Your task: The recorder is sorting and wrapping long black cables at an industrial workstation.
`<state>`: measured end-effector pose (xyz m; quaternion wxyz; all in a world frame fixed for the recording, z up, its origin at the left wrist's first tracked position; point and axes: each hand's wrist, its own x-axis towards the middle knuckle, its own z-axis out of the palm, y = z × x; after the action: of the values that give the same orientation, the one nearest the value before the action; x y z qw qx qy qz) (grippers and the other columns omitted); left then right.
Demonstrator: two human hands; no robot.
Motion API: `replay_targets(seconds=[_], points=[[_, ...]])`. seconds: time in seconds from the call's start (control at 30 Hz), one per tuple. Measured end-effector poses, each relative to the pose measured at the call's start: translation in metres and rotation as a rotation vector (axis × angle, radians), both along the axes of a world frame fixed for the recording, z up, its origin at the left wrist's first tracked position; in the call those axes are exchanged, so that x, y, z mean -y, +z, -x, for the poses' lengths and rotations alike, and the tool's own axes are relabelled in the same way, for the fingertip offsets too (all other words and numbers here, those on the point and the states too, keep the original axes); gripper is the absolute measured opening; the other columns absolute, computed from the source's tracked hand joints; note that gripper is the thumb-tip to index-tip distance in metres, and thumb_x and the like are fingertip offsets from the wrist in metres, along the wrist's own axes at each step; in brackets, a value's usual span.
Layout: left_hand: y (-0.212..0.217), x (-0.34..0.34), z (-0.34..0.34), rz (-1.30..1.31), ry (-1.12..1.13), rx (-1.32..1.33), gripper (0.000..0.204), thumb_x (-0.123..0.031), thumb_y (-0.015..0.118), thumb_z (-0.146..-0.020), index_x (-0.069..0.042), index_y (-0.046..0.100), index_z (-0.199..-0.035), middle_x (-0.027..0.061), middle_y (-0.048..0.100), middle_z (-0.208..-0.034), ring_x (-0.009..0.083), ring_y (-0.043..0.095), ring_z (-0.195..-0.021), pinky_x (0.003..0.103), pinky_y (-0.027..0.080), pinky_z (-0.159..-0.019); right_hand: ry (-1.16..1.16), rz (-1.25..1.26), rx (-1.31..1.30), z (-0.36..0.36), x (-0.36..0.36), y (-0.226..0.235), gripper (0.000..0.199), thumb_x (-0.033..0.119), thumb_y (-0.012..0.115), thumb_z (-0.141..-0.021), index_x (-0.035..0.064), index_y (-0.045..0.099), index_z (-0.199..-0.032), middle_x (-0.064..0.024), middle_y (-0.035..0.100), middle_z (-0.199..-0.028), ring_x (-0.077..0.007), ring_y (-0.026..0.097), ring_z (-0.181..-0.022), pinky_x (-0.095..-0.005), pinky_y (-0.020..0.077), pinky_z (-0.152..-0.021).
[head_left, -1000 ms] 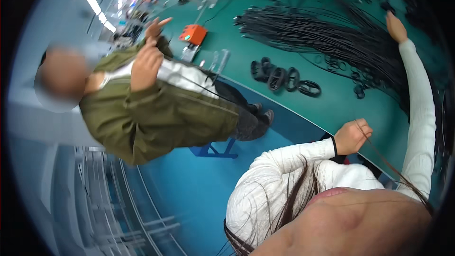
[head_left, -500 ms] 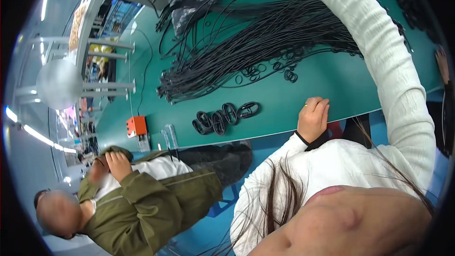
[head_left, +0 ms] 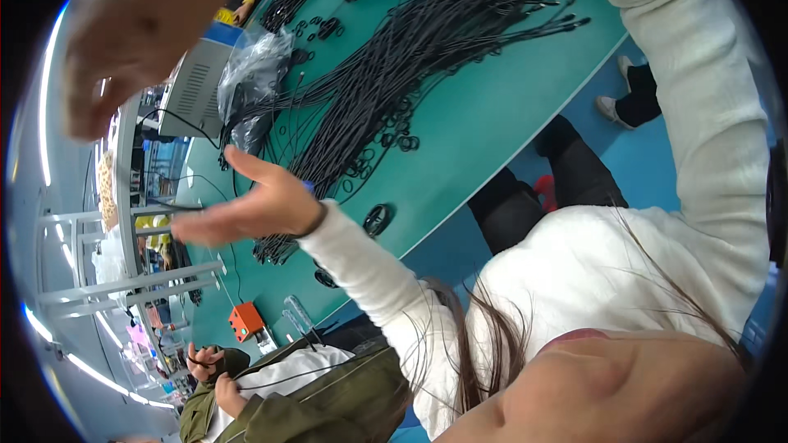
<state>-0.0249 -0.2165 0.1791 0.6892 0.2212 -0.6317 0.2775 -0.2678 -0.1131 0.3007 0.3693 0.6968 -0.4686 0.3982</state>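
My left hand [head_left: 254, 207] is raised in the air, fingers stretched out and thumb apart, with nothing visible in it. It covers part of a large bundle of black cables [head_left: 369, 82] on the green table. A big, blurred hand [head_left: 131, 41] looms at the upper left, close to the camera; it appears to be my right hand, since my right sleeve [head_left: 698, 90] leaves at the top edge. Whether its fingers hold anything cannot be made out. Beside my left forearm lies a coiled black cable [head_left: 377, 220]; another coil [head_left: 325, 276] is partly hidden behind the sleeve.
Small black rings [head_left: 400, 139] lie along the bundle's near side. A clear plastic bag [head_left: 256, 74] and a vented grey box [head_left: 194, 82] are beyond. An orange box [head_left: 245, 321] stands at the left, near a co-worker in a green jacket [head_left: 320, 398] holding a thin dark cable.
My left hand has risen from the table's edge and swung left, its fingers now spread. The large hand has come into view at the upper left. The whole view has shifted.
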Motion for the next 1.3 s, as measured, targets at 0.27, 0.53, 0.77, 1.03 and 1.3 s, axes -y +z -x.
replay_targets(seconds=[0.27, 0.53, 0.77, 1.03, 1.3], points=[[-0.035, -0.059, -0.035, -0.907, -1.097, 0.457, 0.016, -0.010, 0.050, -0.097, 0.000, 0.061, -0.093, 0.0129, 0.069, -0.089, 0.0172, 0.061, -0.055, 0.027, 0.050, -0.056, -0.378, -0.126, 0.016, -0.037, -0.205, -0.067, 0.024, 0.027, 0.059, -0.085, 0.0084, 0.062, -0.100, -0.0082, 0.062, -0.091, -0.0243, 0.057, -0.083, -0.0367, 0.0474, -0.073], [-0.109, -0.163, -0.105, -1.603, -1.470, 1.155, 0.018, -0.005, 0.049, -0.092, 0.001, 0.065, -0.086, -0.0010, 0.047, -0.055, 0.0081, 0.040, -0.046, 0.020, 0.032, -0.046, -0.605, -0.330, 0.044, -0.112, -0.365, -0.152, 0.036, 0.032, 0.058, -0.089, 0.0077, 0.058, -0.116, -0.0077, 0.062, -0.109, -0.0221, 0.057, -0.102, -0.0348, 0.0464, -0.085], [-0.117, -0.224, -0.101, -2.057, -1.959, 1.104, 0.024, -0.013, 0.046, -0.098, 0.000, 0.061, -0.084, -0.0023, 0.039, -0.054, 0.0066, 0.031, -0.045, 0.020, 0.024, -0.043, -0.533, -0.448, 0.084, -0.165, -0.378, -0.191, 0.043, 0.031, 0.059, -0.092, 0.0067, 0.055, -0.126, -0.0055, 0.063, -0.111, -0.0201, 0.057, -0.101, -0.0327, 0.0448, -0.088], [-0.118, -0.255, -0.094, -2.513, -2.567, 0.264, 0.033, -0.029, 0.043, -0.103, 0.000, 0.056, -0.097, -0.0026, 0.030, -0.054, 0.0065, 0.022, -0.043, 0.022, 0.021, -0.040, 0.159, -0.501, 1.241, -0.192, -0.315, -0.268, 0.014, 0.015, 0.055, -0.095, 0.0045, 0.061, -0.101, -0.0056, 0.062, -0.075, -0.0136, 0.048, -0.055, -0.0259, 0.0404, -0.056], [-0.114, -0.229, -0.083, -2.155, -2.554, -0.347, 0.036, -0.033, 0.041, -0.103, 0.000, 0.055, -0.108, -0.0043, 0.034, -0.058, 0.0038, 0.029, -0.043, 0.021, 0.024, -0.042, 0.082, -0.613, 1.012, -0.178, -0.278, -0.327, 0.011, 0.012, 0.053, -0.094, 0.0014, 0.057, -0.092, -0.0051, 0.059, -0.068, -0.0180, 0.043, -0.048, -0.0294, 0.0380, -0.052]])
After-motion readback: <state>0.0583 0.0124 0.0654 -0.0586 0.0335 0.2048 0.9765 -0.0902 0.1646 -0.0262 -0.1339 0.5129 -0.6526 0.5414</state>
